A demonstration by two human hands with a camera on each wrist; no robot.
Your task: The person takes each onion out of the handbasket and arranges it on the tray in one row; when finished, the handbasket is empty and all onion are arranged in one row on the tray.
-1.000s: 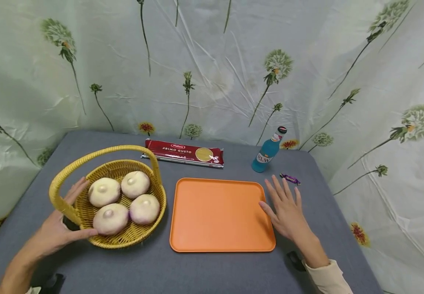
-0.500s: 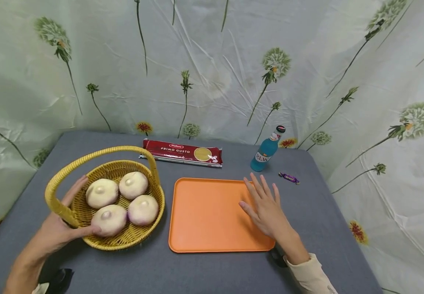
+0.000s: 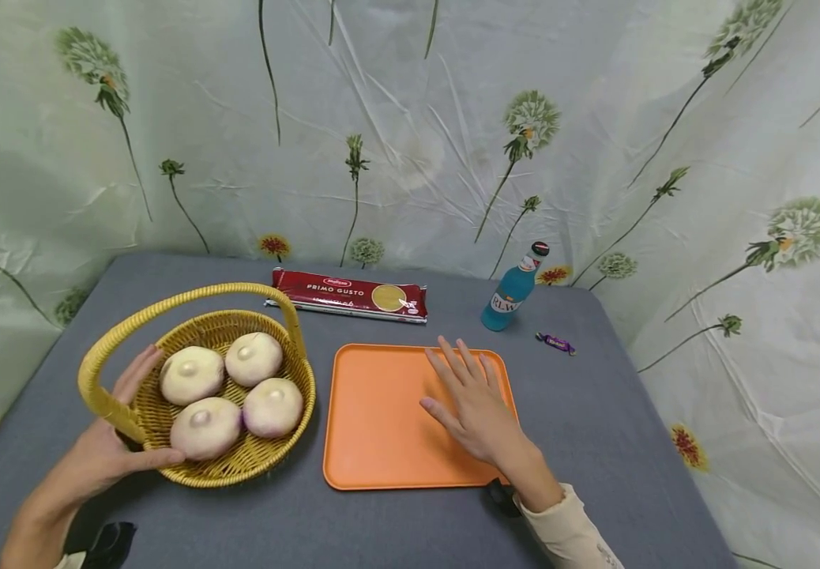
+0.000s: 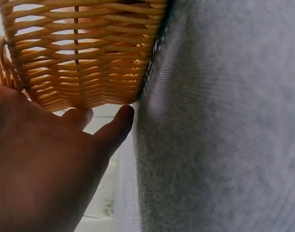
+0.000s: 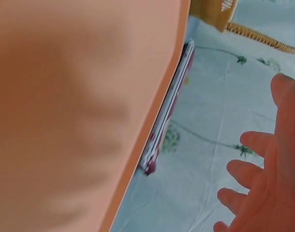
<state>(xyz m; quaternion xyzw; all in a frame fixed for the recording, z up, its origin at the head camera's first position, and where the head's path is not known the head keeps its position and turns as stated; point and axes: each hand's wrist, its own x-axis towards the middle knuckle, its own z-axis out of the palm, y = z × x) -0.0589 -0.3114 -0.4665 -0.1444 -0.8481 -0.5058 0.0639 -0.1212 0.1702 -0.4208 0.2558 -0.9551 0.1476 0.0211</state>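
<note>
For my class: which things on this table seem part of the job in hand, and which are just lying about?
Likely part of the job:
- yellow basket, its side held by the left hand
- four pale round vegetables inside it
- orange tray, under the right hand

Apparently just lying about, untouched:
- red packet
- blue bottle
- purple-wrapped sweet
</note>
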